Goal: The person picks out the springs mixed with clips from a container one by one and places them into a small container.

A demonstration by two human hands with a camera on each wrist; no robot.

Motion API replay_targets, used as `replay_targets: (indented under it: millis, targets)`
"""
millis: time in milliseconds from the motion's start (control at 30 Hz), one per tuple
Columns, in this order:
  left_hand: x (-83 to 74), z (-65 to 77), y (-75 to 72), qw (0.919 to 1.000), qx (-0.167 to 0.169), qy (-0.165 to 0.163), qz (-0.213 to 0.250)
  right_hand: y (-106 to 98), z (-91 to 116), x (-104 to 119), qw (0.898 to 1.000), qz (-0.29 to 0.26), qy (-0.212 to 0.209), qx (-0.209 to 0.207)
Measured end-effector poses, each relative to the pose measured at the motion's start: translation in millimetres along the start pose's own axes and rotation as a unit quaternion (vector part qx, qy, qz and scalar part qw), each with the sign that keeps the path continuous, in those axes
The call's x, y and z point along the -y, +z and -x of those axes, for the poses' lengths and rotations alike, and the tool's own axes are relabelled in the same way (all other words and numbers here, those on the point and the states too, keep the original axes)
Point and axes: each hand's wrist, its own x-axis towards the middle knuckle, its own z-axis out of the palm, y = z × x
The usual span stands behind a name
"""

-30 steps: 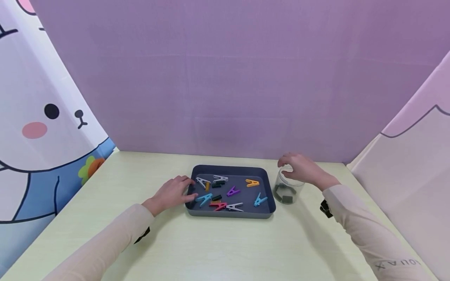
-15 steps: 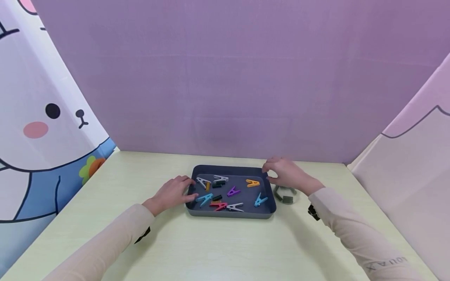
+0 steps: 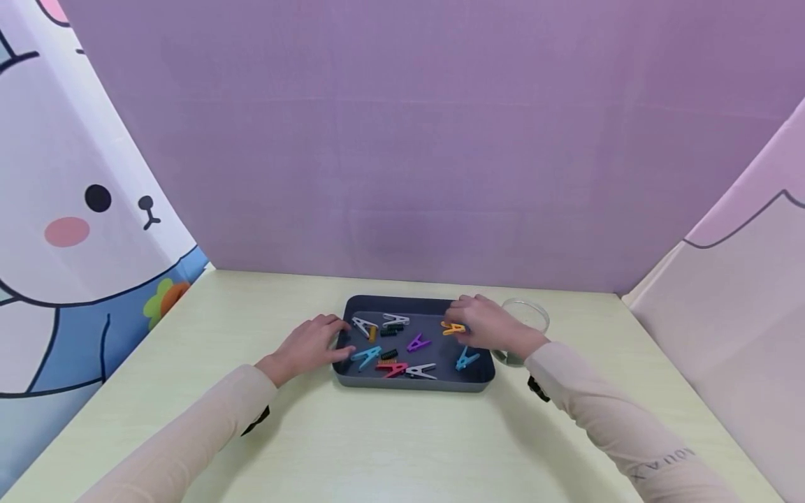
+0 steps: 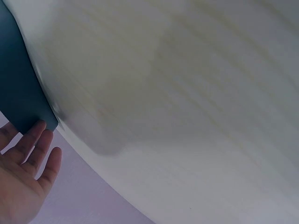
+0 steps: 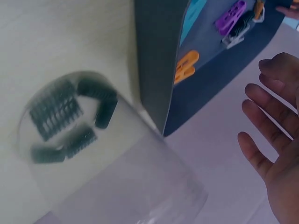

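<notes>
My left hand [image 3: 307, 347] rests at the left side of a dark grey tray [image 3: 411, 384], fingers and thumb lying over its rim. In the left wrist view its fingertips [image 4: 42, 125] touch the tray's corner. My right hand [image 3: 487, 325] hovers over the tray's right part, its fingertips close to an orange clothespin [image 3: 451, 327]. The right wrist view shows that hand's fingers [image 5: 261, 107] loosely spread with nothing between them. Around it in the tray lie a purple clothespin [image 3: 417, 342], a light blue clothespin [image 3: 465, 359] and a red clothespin [image 3: 393, 369].
A clear jar [image 3: 539, 312] stands right of the tray, partly behind my right wrist, with dark ridged pieces [image 5: 56, 109] inside. Grey clothespins [image 3: 420, 371], another blue clothespin [image 3: 367, 355] and small black ridged pieces [image 3: 389, 354] share the tray. A purple cloth wall [image 3: 402, 175] rises behind the table.
My right hand has moved left and down, from over the jar's mouth to the orange clothespin in the tray. The left hand has stayed at the tray's left side.
</notes>
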Motion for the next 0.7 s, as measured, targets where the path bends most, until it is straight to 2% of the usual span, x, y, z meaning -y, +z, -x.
replay_targets:
  millis: [167, 433, 700]
  targets:
    - [0.4, -0.3, 0.7, 1.0000, -0.001, 0.001, -0.001, 6, -11, 8, 1.000, 0.003, -0.011, 0.024]
    - [0.9, 0.0, 0.3, 1.0000, -0.004, 0.001, 0.000, 16, -29, 19, 0.998, 0.024, -0.062, 0.022]
    - [1.7, 0.1, 1.1, 0.9999, -0.008, 0.005, 0.004, 24, -48, 29, 0.996, 0.022, -0.072, 0.043]
